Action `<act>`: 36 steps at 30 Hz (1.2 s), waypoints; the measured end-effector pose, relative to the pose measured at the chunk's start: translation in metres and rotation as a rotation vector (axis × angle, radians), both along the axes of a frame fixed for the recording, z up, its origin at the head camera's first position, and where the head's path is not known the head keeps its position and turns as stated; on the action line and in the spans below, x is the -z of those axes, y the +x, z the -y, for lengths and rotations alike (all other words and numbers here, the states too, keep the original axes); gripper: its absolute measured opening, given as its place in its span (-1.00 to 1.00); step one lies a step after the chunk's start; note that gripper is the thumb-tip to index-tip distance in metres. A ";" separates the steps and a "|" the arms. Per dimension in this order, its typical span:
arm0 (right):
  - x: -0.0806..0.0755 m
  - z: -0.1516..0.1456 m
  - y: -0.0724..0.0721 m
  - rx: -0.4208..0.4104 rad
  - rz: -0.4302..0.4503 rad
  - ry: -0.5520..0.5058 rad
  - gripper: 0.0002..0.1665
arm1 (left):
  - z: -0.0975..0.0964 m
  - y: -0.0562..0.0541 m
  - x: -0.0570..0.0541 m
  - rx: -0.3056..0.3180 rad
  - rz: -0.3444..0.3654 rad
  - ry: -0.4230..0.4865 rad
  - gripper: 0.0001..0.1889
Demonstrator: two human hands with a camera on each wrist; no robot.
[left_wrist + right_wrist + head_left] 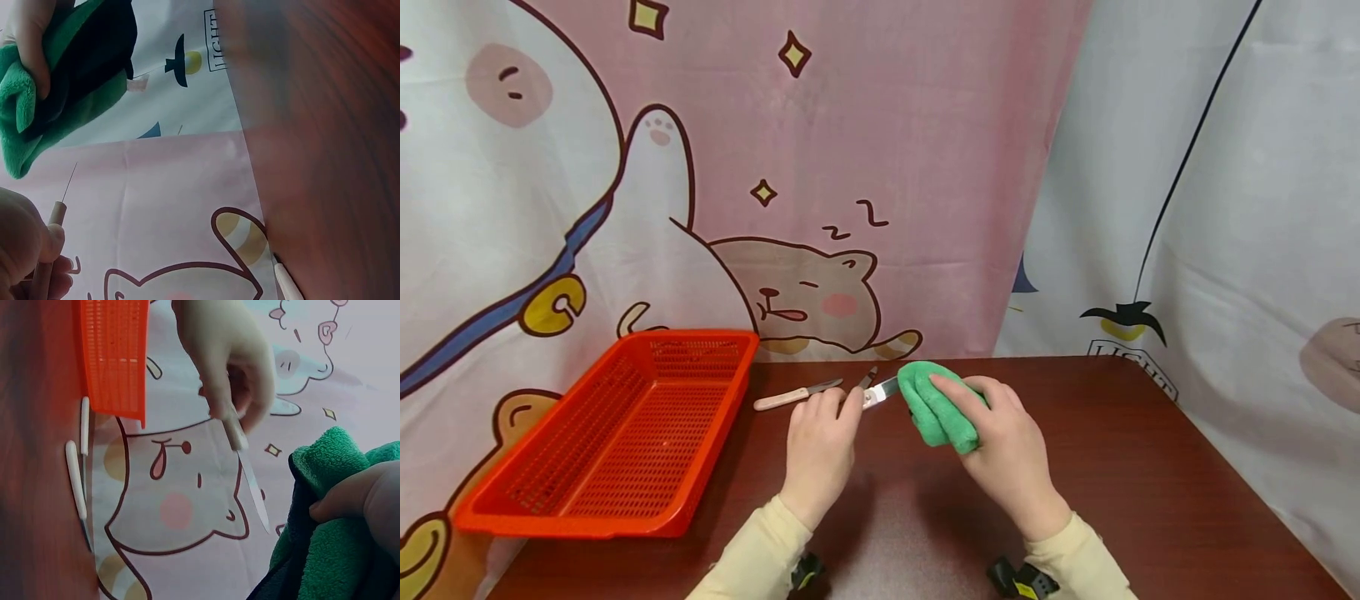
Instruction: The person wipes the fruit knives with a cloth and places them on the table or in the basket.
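Observation:
My left hand (822, 446) grips a paring knife by its light handle (235, 432), and its bare blade (254, 494) points toward the other hand. A folded green cloth (934, 404), dark on its inner side in the wrist views, is held between the thumb and fingers of my right hand (1011, 446). In the left wrist view the knife tip stands slightly apart from the cloth (94, 100). Behind the left hand, another light-handled knife (786, 398) lies on the table. A further knife (868, 377) lies near it, partly hidden by the left hand in the head view.
An orange-red plastic basket (700, 492) with perforated walls stands on the left of the dark brown table (1150, 492). Printed curtains (917, 167) hang right behind the table's back edge and along its right side.

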State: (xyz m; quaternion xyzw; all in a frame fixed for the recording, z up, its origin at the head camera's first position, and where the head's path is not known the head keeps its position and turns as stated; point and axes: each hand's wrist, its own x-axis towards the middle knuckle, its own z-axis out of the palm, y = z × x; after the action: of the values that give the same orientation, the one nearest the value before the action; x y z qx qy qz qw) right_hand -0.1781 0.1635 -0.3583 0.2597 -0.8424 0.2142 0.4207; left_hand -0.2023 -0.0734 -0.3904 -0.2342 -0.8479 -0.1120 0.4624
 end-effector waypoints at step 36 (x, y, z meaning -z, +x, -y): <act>0.013 -0.004 -0.016 0.069 0.080 0.004 -0.09 | -0.011 0.003 -0.002 0.066 -0.021 0.046 -0.68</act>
State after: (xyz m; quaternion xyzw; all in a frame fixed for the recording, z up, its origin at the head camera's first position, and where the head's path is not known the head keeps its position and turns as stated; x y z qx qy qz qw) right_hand -0.1945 0.1671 -0.3713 0.2226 -0.8674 0.2084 0.3932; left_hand -0.1992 -0.0624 -0.3885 -0.2526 -0.8319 -0.1440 0.4727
